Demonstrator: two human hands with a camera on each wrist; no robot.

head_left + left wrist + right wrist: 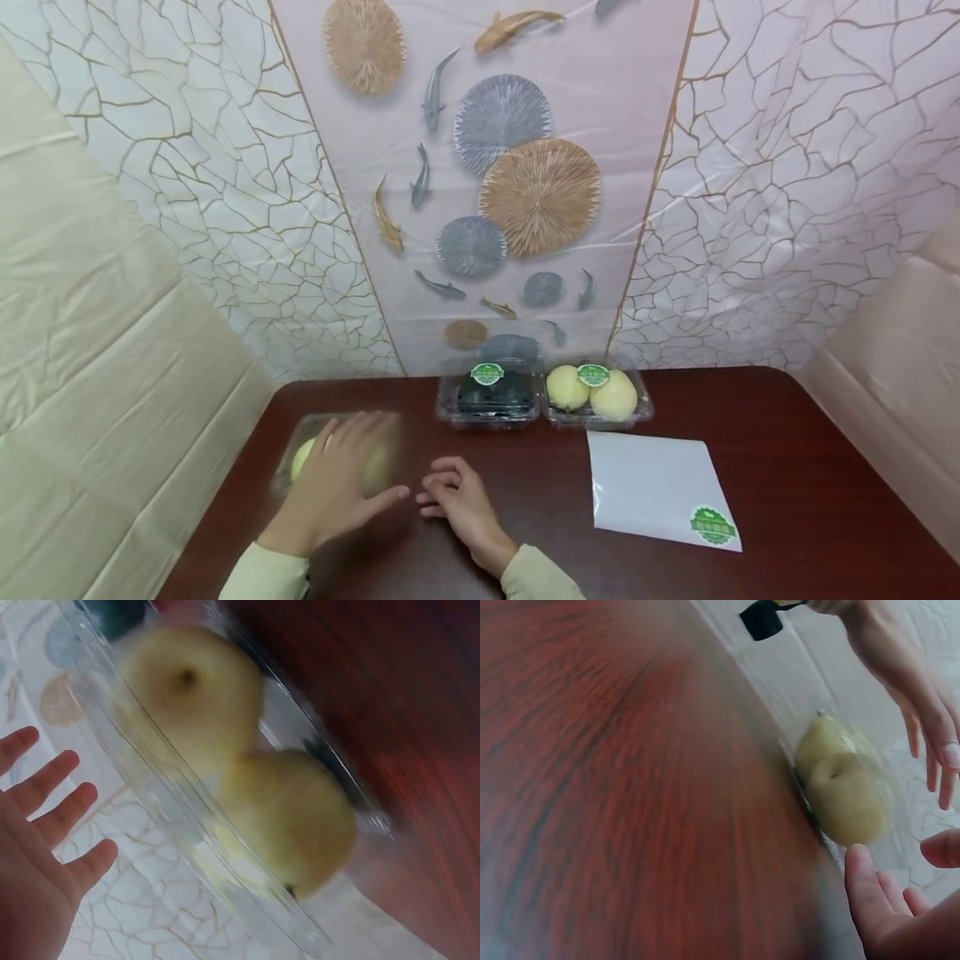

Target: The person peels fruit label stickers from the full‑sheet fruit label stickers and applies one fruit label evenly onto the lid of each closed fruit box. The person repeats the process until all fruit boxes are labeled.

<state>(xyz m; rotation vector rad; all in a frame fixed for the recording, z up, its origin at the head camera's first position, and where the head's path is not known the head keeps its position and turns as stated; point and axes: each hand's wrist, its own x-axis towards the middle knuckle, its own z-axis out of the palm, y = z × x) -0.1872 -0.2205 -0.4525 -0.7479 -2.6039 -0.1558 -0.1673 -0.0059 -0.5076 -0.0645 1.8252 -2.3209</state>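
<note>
From where I stand, the left grip [337,475] is released, fingers spread and thumb stretched inward; it hangs by the clear box [281,475] at the table's left, seemingly without touching it. The right grip [465,504] holds nothing either: its fingers bend loosely over the table [540,500], pointing toward the other hand. Inside that box sit two pale yellow fruits [292,825], side by side, the box close to the table's left edge.

Farther out, a dark-filled box [487,414] and a second fruit box [597,422] stand side by side near the back edge, before the patterned cloth [540,308]. Bare wood separates the right hand from a white sheet [648,479] with a green sticker [712,527].

The left hand covers much of the near box and blurs at the fingertips; both sleeves [266,575] are cut off below. The dark contents are hard to make out.
</note>
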